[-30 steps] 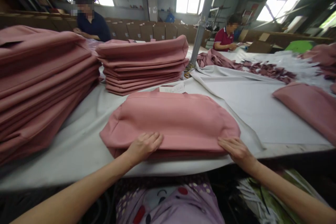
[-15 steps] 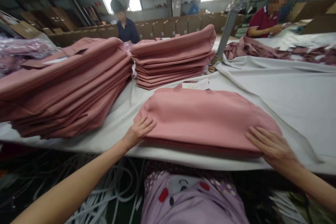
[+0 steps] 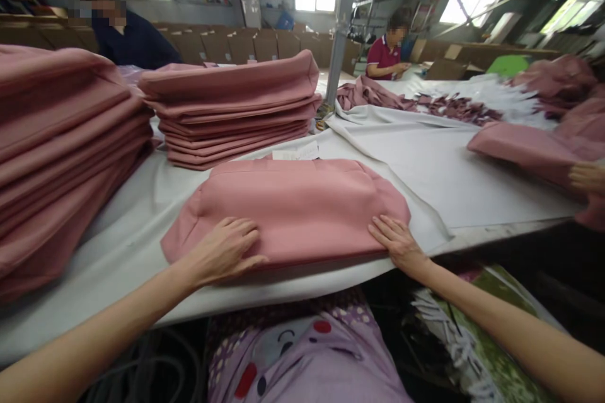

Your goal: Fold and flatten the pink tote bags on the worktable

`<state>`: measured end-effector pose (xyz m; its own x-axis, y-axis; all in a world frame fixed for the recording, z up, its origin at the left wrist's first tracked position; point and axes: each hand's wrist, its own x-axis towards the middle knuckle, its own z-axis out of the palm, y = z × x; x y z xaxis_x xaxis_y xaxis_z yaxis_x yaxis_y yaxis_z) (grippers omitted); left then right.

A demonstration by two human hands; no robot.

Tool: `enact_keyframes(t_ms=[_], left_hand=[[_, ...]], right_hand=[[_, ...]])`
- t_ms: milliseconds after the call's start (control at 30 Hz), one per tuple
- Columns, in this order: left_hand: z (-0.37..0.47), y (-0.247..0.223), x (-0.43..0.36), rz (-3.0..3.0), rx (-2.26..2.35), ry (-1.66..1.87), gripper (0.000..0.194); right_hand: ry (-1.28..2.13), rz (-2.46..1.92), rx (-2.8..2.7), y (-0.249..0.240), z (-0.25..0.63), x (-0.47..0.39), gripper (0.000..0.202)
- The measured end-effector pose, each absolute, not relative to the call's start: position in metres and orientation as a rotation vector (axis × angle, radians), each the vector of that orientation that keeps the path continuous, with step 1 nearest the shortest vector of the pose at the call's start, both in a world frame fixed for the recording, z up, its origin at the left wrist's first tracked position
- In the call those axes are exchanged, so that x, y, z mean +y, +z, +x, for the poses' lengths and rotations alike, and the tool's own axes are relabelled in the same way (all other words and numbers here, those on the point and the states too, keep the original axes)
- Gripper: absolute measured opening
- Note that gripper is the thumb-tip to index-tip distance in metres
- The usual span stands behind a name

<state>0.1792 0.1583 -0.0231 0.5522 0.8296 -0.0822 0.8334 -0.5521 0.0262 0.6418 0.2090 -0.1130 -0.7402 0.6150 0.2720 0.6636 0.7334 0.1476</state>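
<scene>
Under my flat, open left hand (image 3: 225,247) and right hand (image 3: 396,240) lies a folded pink cover (image 3: 288,208). I judge it soft, light and floppy, best held by its near corners.

**Matt pink cloth on cloth-covered bench**

Folded pink piece (image 3: 288,208) was cloth, matt, smooth, tightly woven, faint creases at corners. Stacks (image 3: 231,110) behind were the same matt pink fabric. Bench (image 3: 449,170) was covered in pale grey cloth, matt, slightly rumpled. White label (image 3: 297,152) looked like paper. Pillar (image 3: 338,25) was dull grey metal. Boxes (image 3: 265,47) were plain brown cardboard.
</scene>
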Motion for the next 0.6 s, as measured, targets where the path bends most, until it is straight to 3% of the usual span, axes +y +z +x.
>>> enact_keyframes(t_ms=[133, 300, 400, 500, 600], left_hand=[[0.226, -0.047, 0.186, 2.838, 1.048, 0.062, 0.055], [0.239, -0.105, 0.183, 2.780, 1.103, 0.093, 0.052], [0.235, -0.115, 0.181, 2.789, 1.097, 0.106, 0.052], [0.232, -0.115, 0.184, 2.809, 1.064, 0.110, 0.052], [0.230, -0.114, 0.186, 2.820, 1.053, 0.133, 0.054]], right_hand=[[-0.330, -1.025, -2.734, -0.115, 0.644, 0.205, 0.063], [-0.147, -1.164, -2.792, -0.084, 0.624, 0.192, 0.069], [0.008, -1.304, -2.707, -0.040, 0.587, 0.192, 0.051], [-0.107, -1.292, -2.604, -0.008, 0.552, 0.207, 0.040], [-0.315, -1.286, -2.675, -0.016, 0.547, 0.227, 0.049]])
